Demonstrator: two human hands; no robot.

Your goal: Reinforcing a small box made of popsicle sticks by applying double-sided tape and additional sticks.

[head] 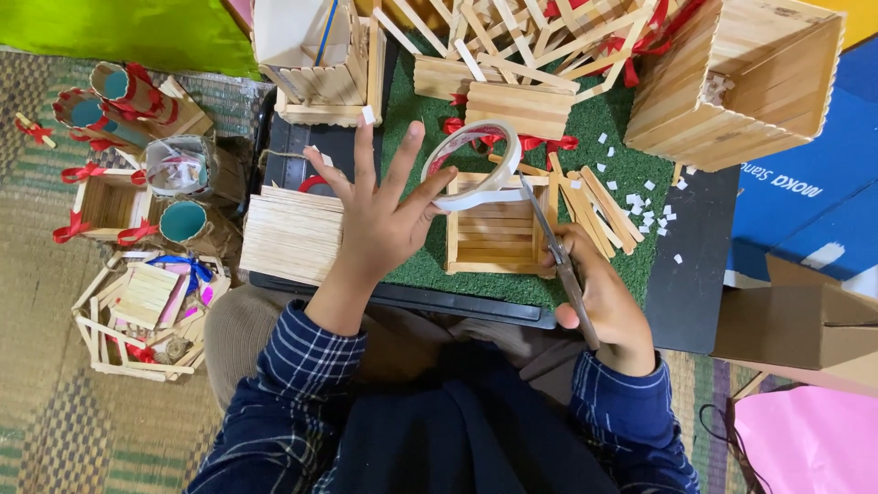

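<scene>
Left of the work area, small stick-built crafts [137,311] with red ribbons rest on the woven mat [55,430]. A stack of flat wooden sticks [291,236] lies beside the left hand [375,220]. The left grip is spread, with thumb and forefinger pinching a roll of white tape [471,165]. The roll hangs above a square stick frame [494,238] on the green turf board [412,265]. The right hand [604,297] is closed around scissors [553,252], whose blades point toward the tape.
</scene>
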